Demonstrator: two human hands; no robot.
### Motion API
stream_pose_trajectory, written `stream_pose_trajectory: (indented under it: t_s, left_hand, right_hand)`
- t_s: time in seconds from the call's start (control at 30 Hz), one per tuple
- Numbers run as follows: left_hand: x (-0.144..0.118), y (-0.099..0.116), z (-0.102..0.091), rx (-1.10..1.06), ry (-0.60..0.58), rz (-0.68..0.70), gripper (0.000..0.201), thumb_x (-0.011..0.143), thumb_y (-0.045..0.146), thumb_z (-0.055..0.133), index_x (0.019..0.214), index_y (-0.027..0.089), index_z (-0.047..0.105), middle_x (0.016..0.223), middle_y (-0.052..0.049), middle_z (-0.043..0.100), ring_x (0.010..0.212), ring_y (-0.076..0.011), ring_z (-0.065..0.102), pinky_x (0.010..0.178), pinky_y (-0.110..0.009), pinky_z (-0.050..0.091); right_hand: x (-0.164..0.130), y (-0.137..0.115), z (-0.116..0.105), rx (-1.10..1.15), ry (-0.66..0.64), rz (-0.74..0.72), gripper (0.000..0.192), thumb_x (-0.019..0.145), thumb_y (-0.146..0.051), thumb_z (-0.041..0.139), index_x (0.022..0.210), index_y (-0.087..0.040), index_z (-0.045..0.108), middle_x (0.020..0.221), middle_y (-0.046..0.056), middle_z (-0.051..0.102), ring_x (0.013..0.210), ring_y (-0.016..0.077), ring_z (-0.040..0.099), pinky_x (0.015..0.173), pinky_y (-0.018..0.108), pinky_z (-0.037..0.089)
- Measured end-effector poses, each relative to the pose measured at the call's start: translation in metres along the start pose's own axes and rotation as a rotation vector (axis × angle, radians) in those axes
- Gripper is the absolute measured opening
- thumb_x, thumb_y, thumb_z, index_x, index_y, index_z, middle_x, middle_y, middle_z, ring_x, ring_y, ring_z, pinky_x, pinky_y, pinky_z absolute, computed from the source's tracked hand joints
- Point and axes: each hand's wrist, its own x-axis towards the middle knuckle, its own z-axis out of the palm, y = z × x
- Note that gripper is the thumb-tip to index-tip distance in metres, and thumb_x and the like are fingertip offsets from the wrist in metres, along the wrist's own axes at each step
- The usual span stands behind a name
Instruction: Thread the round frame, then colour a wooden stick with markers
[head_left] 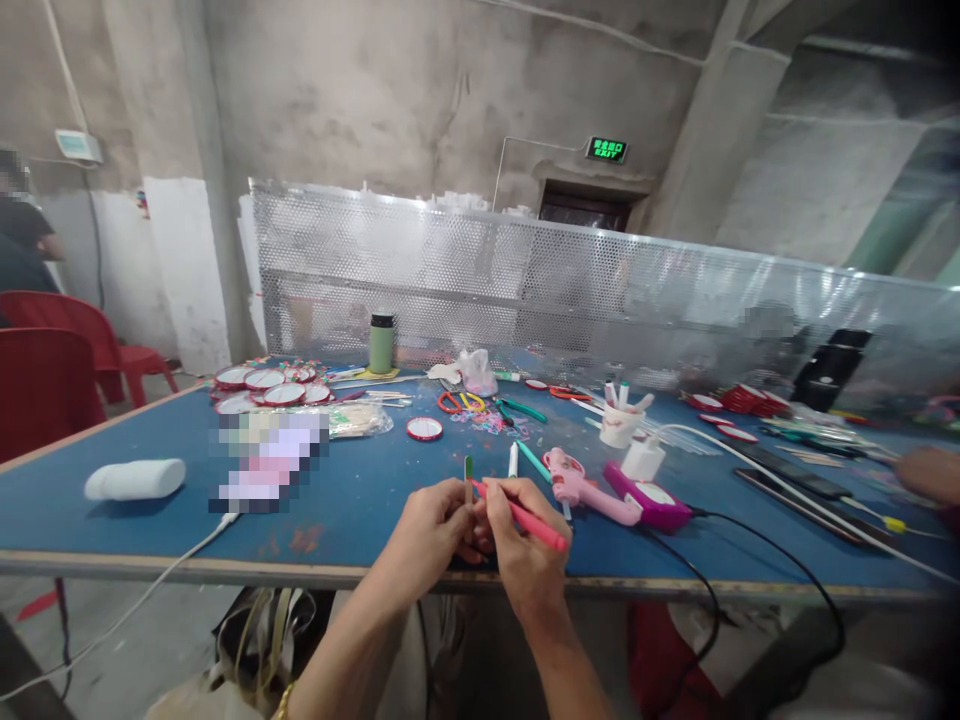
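Note:
Near the table's front edge, my left hand (429, 532) is closed around a small upright stick (469, 468) with a green end. My right hand (521, 555) grips a pinkish-red marker pen (540, 527), its tip at the stick. Both hands are close together, and fingers hide the lower part of the stick. Just beyond them lie a white pen (513, 460) and a teal pen (533, 462). To the right rests a pink glue gun (589, 492) beside a purple device (651, 505). A round red-rimmed disc (424, 429) lies farther back.
Several red-rimmed discs (283, 394) pile up at the back left. A white bottle (135, 480) lies on its side at left. Pliers (523, 411), a cup of pens (619, 424) and cables are behind and right. Another person's hand (928, 475) shows at far right.

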Motion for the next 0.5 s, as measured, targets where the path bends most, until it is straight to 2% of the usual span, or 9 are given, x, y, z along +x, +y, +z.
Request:
stream_pose_trajectory:
  t_s: [0.5]
  left_hand:
    - [0.0005,0.0021,0.0003,0.011,-0.004,0.011,0.024,0.083,0.039,0.057,0.076,0.016,0.057,0.065,0.001,0.058,0.053,-0.0141,0.061,0.055,-0.028,0.056]
  right_hand:
    - [0.0000,0.0038,-0.0015,-0.046,-0.030,-0.031,0.021,0.093,-0.033,0.057,0.083,-0.018,0.068,0.068,0.002,0.068,0.056,0.0141,0.063,0.052,0.023,0.052]
